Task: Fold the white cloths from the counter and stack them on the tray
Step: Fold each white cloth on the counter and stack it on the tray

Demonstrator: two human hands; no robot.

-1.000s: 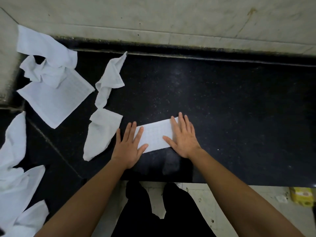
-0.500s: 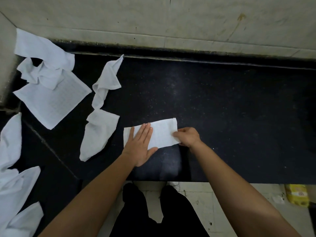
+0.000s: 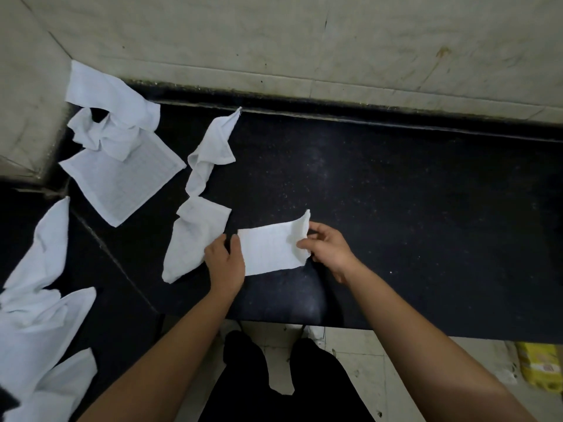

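Right hand [image 3: 327, 252]: grip clamped on the right end of the half-folded cloth [image 3: 269, 249], thumb on top, fingers behind the edge. That end is peeled up off the worktop [image 3: 411, 208]; its far corner stands up just beyond the grip. Likely reason: right end is being lifted to carry it over toward the left for the next fold.

Left hand [image 3: 225, 263]: sits at the cloth's opposite end, thumb touching the left edge, fingers curled, mostly off the fabric. Reads as an anchor so the strip doesn't slide while the other end lifts. Whether this grip has actually closed on fabric: can't tell.

Cloth itself: narrow strip, lying between the two grips near the worktop's front edge, left part flat, right part raised.

Just left of the left grip: a crumpled cloth [image 3: 195, 239], touching or nearly touching the hand. Beyond it, a twisted one [image 3: 213, 150], then a flat square with a bunched cloth on top [image 3: 122, 175]. More loose cloths [image 3: 42, 300] well away on the left.

Containers: no tray in view, so no stack to report. Most cloths look unfolded, so the task seems early.
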